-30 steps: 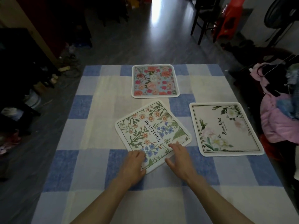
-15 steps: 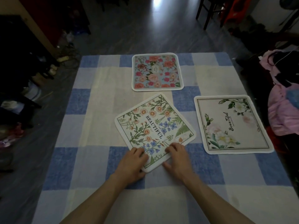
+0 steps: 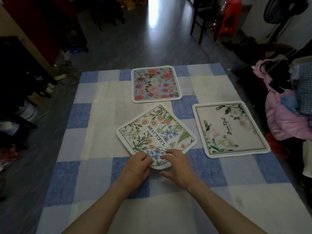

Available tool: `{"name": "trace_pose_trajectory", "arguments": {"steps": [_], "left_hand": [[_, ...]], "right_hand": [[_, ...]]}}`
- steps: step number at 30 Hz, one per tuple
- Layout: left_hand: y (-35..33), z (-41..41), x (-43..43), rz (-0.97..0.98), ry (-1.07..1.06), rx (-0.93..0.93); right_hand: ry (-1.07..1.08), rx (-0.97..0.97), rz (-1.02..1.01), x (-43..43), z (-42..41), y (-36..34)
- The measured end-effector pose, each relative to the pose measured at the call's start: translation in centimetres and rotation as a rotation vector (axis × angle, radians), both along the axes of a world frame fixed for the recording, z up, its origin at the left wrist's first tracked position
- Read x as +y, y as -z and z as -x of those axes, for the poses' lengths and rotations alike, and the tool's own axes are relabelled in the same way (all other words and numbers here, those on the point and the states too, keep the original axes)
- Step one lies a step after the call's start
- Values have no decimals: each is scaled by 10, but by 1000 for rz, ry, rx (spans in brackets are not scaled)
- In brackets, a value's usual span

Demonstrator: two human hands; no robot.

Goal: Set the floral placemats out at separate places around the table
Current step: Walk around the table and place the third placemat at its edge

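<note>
- Blue-and-cream checked cloth (image 3: 94, 115) is seen spread over the desk, and three square floral placemats with white edging lie on it.
- At the far edge, a pale-blue placemat printed with red and pink roses (image 3: 156, 84) is laid square to the cloth; this place can be judged as done.
- On the right side, a cream placemat with white blossoms and a thin dark border line (image 3: 230, 128) is laid nearly square, well apart from the rose one; this place also looks settled.
- Near the middle, a white placemat with orange daisies, blue flowers and the word BEAUTIFUL (image 3: 156, 134) lies turned on its corner like a diamond, its far corner just beside the rose placemat.
- Its near corner is pinched by the left hand (image 3: 135, 168), whose fingers (image 3: 147, 159) are curled closed over the edge.
- The right hand (image 3: 179, 165) is laid over the same corner with fingers (image 3: 170, 151) loosely spread on the fabric; a firm hold cannot be told.
- As judged, two places are set and the third is left: the tilted placemat must be straightened and drawn to a place of its own, likely the near or left side.
</note>
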State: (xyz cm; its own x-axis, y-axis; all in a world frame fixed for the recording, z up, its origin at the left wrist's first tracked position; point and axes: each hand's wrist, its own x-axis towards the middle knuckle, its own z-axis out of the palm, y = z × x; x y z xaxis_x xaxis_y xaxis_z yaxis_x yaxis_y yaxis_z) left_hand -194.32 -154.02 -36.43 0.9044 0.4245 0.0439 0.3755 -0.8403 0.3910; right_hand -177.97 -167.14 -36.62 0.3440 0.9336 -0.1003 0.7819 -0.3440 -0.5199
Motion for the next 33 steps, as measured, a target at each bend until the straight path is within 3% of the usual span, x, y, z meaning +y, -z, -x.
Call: {"name": "trace_pose_trajectory", "arguments": {"steps": [7, 13, 24, 33], "left_hand": [[-18, -14, -23, 79, -49, -124], [-20, -17, -32, 112, -59, -188], [-29, 8, 37, -55, -190, -105], [-34, 19, 60, -133, -48, -77]], "right_hand": [[-74, -55, -175, -6, 21, -31], [20, -103, -248, -19, 17, -40], [62, -91, -363, -38, -3, -58], [117, -121, -393, -61, -14, -49]]}}
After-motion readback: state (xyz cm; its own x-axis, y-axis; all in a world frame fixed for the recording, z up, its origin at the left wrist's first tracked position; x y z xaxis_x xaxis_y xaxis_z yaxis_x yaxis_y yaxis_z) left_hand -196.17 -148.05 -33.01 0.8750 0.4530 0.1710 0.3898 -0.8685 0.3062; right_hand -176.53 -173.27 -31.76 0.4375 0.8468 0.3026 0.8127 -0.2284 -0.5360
